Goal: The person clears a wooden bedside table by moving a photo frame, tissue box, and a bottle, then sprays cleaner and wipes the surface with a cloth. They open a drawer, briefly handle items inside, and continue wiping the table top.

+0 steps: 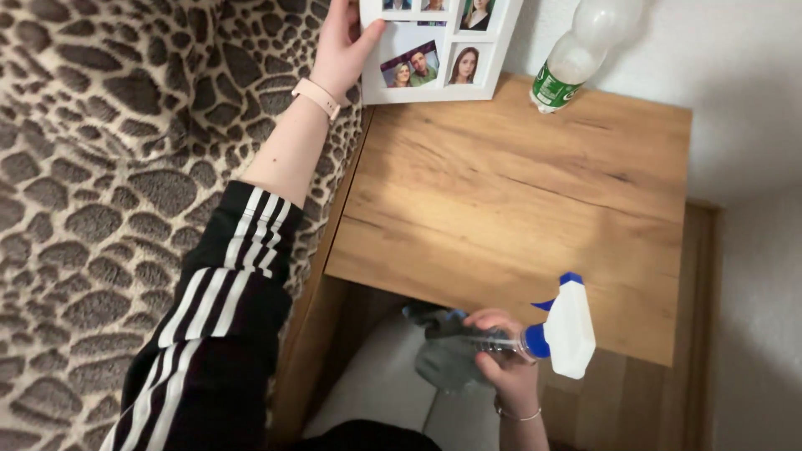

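My left hand (341,43) grips the left edge of a white multi-photo picture frame (434,50) that stands at the back of a wooden bedside table (518,192). A pink watch band sits on that wrist. My right hand (501,355) holds a clear spray bottle (551,334) with a white and blue trigger head, lying sideways at the table's front edge. The same hand also clutches a grey cloth (443,355) just below the tabletop.
A clear plastic bottle (576,54) with a green label stands at the table's back right against the white wall. A leopard-pattern blanket (100,192) covers the bed on the left. Wood flooring shows at the lower right.
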